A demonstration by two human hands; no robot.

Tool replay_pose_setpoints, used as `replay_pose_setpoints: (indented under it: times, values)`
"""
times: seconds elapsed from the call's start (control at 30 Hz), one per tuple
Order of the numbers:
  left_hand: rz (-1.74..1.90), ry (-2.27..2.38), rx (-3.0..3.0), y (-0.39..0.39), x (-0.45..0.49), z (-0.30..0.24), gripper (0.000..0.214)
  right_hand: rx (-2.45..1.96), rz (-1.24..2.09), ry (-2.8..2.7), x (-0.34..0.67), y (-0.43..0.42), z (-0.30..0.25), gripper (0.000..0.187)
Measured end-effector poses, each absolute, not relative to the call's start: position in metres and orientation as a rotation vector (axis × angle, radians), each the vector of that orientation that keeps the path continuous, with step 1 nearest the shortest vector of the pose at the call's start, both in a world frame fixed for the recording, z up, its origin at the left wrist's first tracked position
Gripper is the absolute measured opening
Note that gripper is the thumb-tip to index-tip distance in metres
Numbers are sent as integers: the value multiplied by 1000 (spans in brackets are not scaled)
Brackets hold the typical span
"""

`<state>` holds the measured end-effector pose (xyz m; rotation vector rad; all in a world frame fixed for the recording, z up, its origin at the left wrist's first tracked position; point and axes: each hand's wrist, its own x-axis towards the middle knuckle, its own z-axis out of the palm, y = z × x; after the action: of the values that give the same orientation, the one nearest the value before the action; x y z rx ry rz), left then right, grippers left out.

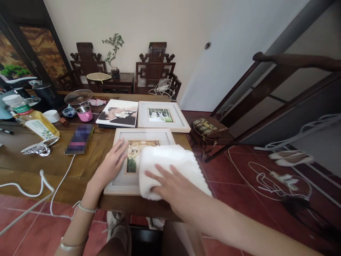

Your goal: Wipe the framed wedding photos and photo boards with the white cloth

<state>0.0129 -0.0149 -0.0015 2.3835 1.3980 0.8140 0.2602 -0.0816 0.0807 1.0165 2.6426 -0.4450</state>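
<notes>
One frame (pixel 144 134) under left hand (pixel 113 164), one towel (pixel 170 156) under right hand (pixel 173 185), fingers wide.

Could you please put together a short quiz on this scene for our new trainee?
1. True or false: the left hand lies flat on the nearest picture frame.
2. What lies under the right hand? A) a sponge B) a white cloth C) a newspaper
3. Which side of that frame does the cloth cover, as the person sees it?

Key: 1 true; 2 B; 3 the right side.
</notes>
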Motion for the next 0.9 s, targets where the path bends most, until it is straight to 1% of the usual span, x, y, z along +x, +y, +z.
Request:
replay_pose_setpoints:
  times: [0.1,0.2,0.33,0.37,0.43,0.47,0.53,0.63,0.77,0.9]
  values:
    - [796,1380,2395,-14,13,-4,48,1181,-366,2710,289,-69,87,65]
    - [792,1396,2396,-13,13,-7,47,1461,-170,2918,309,-38,87,63]
    - [812,1386,2391,-11,12,-7,46,1844,212,3246,305,14,88,47]
    - [818,1380,2389,-11,12,-6,46,1853,308,3314,297,25,90,45]
    - [828,1372,2391,-10,12,-6,45,1683,447,3429,273,42,92,47]
    - [834,1371,2394,-10,12,-5,45,1510,466,3450,258,49,92,48]
    - [839,1378,2401,-9,12,-5,45,1141,403,3377,228,58,87,48]
    - [845,1392,2412,-9,12,-5,43,933,292,3278,196,65,71,46]
    - [867,1384,2412,-9,12,-7,41,1022,213,3134,197,66,58,46]
    - [872,1392,2387,-10,12,-10,43,1223,204,2977,239,59,66,47]
